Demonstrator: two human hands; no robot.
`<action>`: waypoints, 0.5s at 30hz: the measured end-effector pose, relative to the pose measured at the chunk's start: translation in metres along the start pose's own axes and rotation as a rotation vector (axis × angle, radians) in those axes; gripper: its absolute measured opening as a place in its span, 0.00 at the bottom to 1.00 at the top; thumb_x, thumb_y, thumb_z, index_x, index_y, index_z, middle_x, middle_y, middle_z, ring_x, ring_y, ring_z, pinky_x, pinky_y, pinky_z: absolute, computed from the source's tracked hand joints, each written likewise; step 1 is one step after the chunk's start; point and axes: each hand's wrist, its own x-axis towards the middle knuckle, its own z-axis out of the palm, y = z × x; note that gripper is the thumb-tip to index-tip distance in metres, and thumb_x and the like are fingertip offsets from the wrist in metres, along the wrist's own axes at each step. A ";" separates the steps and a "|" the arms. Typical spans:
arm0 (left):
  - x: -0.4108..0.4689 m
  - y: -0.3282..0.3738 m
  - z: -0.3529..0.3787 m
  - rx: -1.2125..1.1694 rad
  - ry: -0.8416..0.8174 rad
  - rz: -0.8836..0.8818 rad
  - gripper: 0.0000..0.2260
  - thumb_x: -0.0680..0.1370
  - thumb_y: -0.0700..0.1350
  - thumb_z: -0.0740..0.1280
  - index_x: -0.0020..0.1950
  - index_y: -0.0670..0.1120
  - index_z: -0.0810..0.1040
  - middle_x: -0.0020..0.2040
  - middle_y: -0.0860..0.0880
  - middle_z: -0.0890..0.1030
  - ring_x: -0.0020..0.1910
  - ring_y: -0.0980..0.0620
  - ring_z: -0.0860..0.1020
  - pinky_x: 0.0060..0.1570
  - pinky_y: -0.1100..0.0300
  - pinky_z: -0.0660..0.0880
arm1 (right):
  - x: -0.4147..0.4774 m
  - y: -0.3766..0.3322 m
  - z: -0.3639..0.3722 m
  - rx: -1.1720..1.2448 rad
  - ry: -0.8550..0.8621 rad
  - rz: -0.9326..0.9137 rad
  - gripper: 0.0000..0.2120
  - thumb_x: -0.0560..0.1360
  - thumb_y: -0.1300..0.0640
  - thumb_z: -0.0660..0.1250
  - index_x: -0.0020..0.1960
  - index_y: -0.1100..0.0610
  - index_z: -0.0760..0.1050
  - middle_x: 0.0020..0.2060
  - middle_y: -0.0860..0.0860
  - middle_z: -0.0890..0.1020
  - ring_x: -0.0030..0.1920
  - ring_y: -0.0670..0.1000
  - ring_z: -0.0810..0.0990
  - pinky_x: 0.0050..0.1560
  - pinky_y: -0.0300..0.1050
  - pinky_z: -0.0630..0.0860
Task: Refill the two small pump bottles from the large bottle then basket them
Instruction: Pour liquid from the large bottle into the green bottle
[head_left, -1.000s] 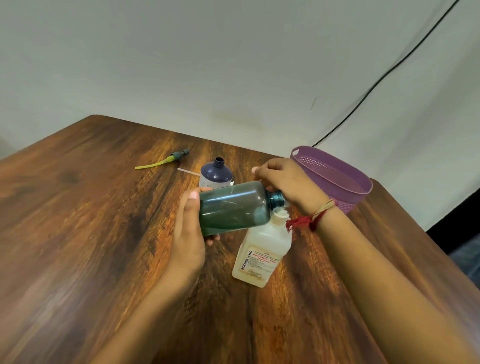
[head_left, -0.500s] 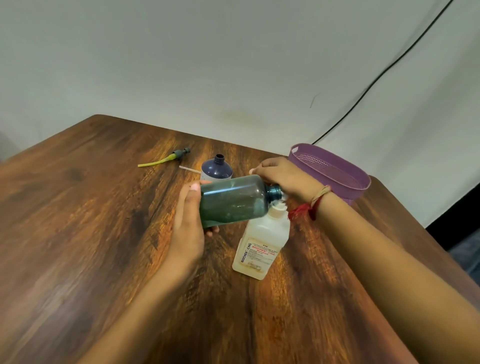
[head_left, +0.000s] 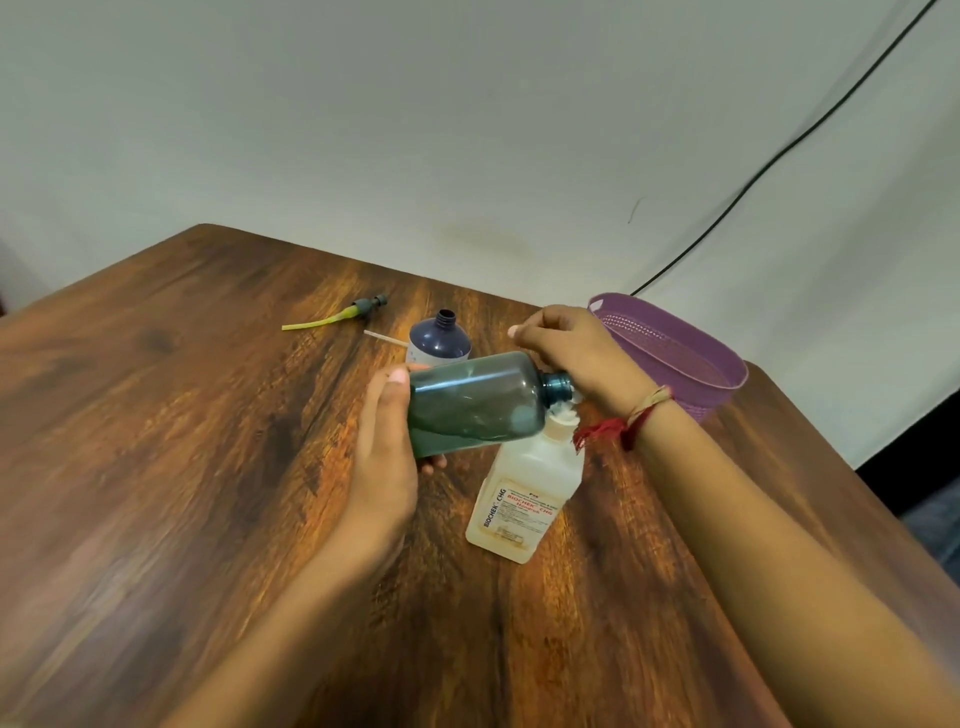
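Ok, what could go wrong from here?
1. The teal bottle is held sideways, left hand at its base, right hand at its neck; liquid might spill there.
2. The right wrist hangs close over the white bottle, which could tip.
3. The uncapped blue bottle just behind could get knocked.

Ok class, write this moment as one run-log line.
left hand: holds teal bottle base | right hand: holds its neck | teal bottle: sideways over white bottle | blue bottle: uncapped

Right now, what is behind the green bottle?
The blue bottle stands there, with no cap on its neck. Its lower part is covered by the green bottle, so its base cannot be seen.
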 end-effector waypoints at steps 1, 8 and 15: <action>0.000 -0.001 0.001 -0.008 0.015 -0.016 0.15 0.84 0.53 0.51 0.53 0.48 0.74 0.46 0.44 0.78 0.33 0.56 0.74 0.26 0.67 0.70 | 0.000 0.001 0.002 0.011 0.013 0.003 0.08 0.75 0.56 0.67 0.44 0.61 0.78 0.40 0.50 0.80 0.44 0.54 0.79 0.54 0.57 0.77; -0.004 0.004 0.001 -0.015 0.023 -0.029 0.14 0.84 0.51 0.51 0.52 0.49 0.75 0.47 0.43 0.78 0.34 0.54 0.75 0.26 0.67 0.70 | -0.001 -0.007 -0.002 -0.094 -0.026 -0.027 0.12 0.76 0.52 0.66 0.35 0.54 0.76 0.35 0.50 0.79 0.40 0.52 0.77 0.48 0.52 0.76; -0.003 -0.001 0.000 -0.004 0.036 -0.047 0.16 0.84 0.52 0.51 0.57 0.45 0.74 0.49 0.42 0.77 0.37 0.52 0.74 0.27 0.67 0.70 | -0.004 -0.005 0.000 -0.124 0.038 0.014 0.17 0.76 0.52 0.66 0.31 0.56 0.71 0.28 0.52 0.73 0.29 0.50 0.71 0.35 0.44 0.70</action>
